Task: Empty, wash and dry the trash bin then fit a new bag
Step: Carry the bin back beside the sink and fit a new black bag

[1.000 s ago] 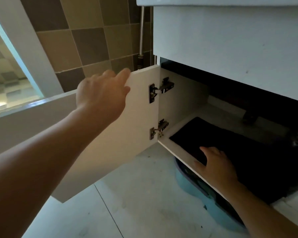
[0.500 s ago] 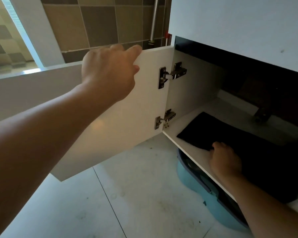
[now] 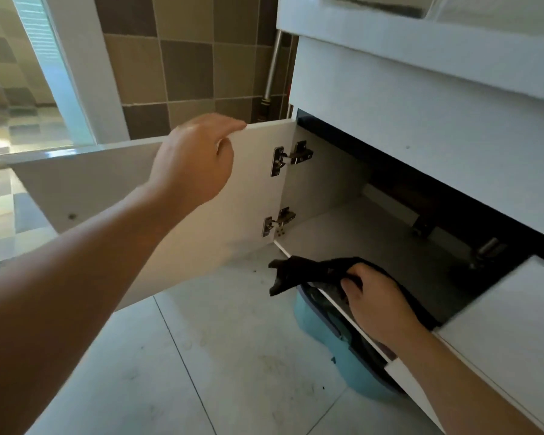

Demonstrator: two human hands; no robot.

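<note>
My left hand point(image 3: 195, 158) grips the top edge of the open white cabinet door point(image 3: 252, 196) under the sink. My right hand point(image 3: 374, 296) is closed on a bunched black bag point(image 3: 299, 271) and holds it at the front edge of the cabinet floor point(image 3: 358, 240), one end hanging over the edge. A light blue trash bin point(image 3: 321, 328) stands on the floor tiles below the cabinet, partly hidden under it and behind my right arm.
The white vanity front point(image 3: 421, 127) hangs above the opening. Two metal hinges point(image 3: 289, 157) join door and cabinet. A drain fitting point(image 3: 484, 249) sits at the back right. A metal pipe point(image 3: 272, 67) runs down the brown tiled wall. Pale floor tiles point(image 3: 220, 365) lie below.
My right hand went from lying flat on the spread black bag to gripping it, bunching it and pulling it toward the cabinet's front edge. My left hand stayed on the door.
</note>
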